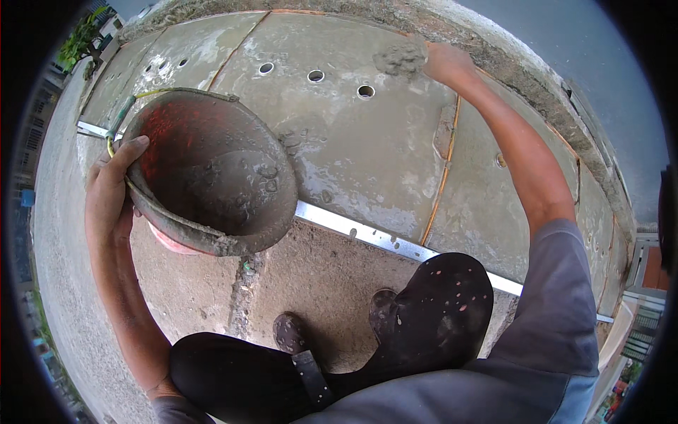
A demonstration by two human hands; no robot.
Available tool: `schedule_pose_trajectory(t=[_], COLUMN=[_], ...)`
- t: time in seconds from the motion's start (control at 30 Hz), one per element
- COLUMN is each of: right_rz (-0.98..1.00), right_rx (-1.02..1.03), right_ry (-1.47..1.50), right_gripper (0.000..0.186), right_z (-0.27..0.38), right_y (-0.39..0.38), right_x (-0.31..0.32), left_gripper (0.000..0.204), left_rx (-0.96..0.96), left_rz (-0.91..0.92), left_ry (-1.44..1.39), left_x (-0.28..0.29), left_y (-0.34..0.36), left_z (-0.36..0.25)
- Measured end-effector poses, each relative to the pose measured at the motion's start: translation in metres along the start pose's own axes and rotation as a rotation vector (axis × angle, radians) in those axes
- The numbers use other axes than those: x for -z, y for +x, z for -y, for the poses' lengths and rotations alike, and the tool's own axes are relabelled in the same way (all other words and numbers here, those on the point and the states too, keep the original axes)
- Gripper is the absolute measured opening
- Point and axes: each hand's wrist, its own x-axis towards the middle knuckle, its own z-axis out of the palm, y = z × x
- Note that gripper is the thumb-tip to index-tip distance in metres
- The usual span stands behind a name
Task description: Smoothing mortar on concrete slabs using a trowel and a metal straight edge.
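Note:
My left hand (113, 185) grips the rim of a mortar-caked bucket (215, 177), its thumb over the inside edge. The bucket is tilted, and its reddish inner wall shows above wet grey mortar (244, 185) at the bottom. Its wire handle has a green grip (121, 116) and stands at the left. At the far side of a wet concrete slab (346, 152), my right hand (450, 65) is closed beside a rough lump of mortar (400, 61). Whatever the right fingers hold is hidden from this side.
Small round holes, one a rimmed hole (316, 75), dot the slab. Thin wooden strips (439, 194) divide it. A shiny metal strip (360, 232) borders its near edge, and a rough kerb (522, 63) its far edge. My boots (289, 332) stand on concrete ground.

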Motion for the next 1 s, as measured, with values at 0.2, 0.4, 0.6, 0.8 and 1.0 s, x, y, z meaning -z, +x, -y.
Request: schedule_pose_trajectory(t=[0.2,0.4,0.6,0.8,1.0], right_rz=[0.017,0.035,0.133,-0.122,0.176], right_rx=[0.159,0.026,0.262,0.833,0.947], right_ry=[-0.231,-0.236,0.041,0.209,0.268], right_gripper=[0.025,0.030,0.026,0.012,0.013], right_z=[0.026,0.078,0.144,0.247,0.293], right_y=[-0.015,-0.074,-0.138,-0.133,-0.124], right_x=[0.045,0.098,0.121,0.058,0.042], left_gripper=[0.026,0.028,0.025,0.024,0.020], left_rx=[-0.010,-0.049,-0.069,-0.131,-0.295], left_rz=[0.004,-0.007,0.048,0.282,-0.104], left_ry=[0.049,0.123,0.198,-0.056,-0.065], left_x=[0.000,0.003,-0.001,-0.012,-0.034], left_y=[-0.002,-0.012,-0.008,-0.033,-0.031], left_z=[0.001,-0.011,0.001,-0.019,-0.007])
